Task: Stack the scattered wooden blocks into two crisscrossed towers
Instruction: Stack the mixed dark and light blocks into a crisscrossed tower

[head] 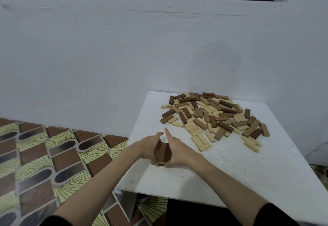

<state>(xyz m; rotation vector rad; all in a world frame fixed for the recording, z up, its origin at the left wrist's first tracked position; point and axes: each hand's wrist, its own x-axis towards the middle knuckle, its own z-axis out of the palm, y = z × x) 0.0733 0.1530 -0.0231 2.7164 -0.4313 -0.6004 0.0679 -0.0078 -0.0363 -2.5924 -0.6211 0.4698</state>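
Note:
A small bundle of dark brown wooden blocks (163, 153) is held side by side between my two hands near the left front of the white table (230, 172). My left hand (148, 146) grips the bundle's left side with curled fingers. My right hand (177, 152) presses against its right side, index finger pointing up and away. A wide pile of several scattered blocks (214, 117), dark brown, mid brown and pale, lies flat at the far right part of the table. No tower stands anywhere in view.
A white wall (124, 57) rises right behind the table. Patterned floor tiles (44, 163) spread to the left, below the table's left edge. The table's front edge lies close to my forearms.

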